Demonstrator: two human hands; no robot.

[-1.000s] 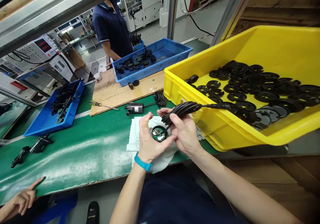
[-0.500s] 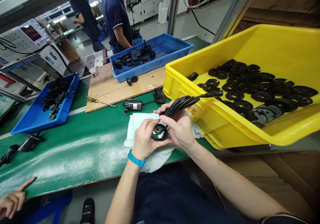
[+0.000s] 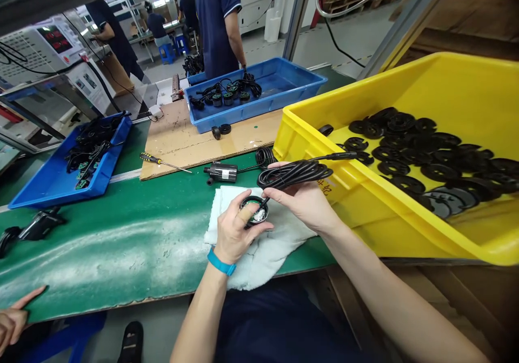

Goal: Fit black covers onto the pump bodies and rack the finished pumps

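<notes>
My left hand (image 3: pixel 237 225), with a blue wristband, grips a round black housing (image 3: pixel 265 212) that has a green circuit board and white material inside. The index finger reaches over its open face. In my right hand (image 3: pixel 310 201) is a coiled black cable (image 3: pixel 294 173), whose end runs down into the housing. The cable's connector (image 3: pixel 343 156) points right, over the yellow bin's edge. Beneath my hands lies a white cloth (image 3: pixel 259 263) on the green work surface (image 3: pixel 162 244). Just beyond the cloth is a black cylindrical pump-like unit (image 3: pixel 222 172) with its own coiled cable.
A yellow bin (image 3: pixel 348 201) of black ring-shaped parts stands right. Blue trays (image 3: pixel 251 114) with cabled circuit parts sit behind and left. A screwdriver (image 3: pixel 162 162) lies by a cardboard sheet (image 3: pixel 170 136). Another person's hand (image 3: pixel 16 317) rests lower left; people stand behind.
My right hand has turned the cable coil flatter and drawn slightly away from the housing. The left index finger has moved over the housing's open face. The camera view has shifted a little.
</notes>
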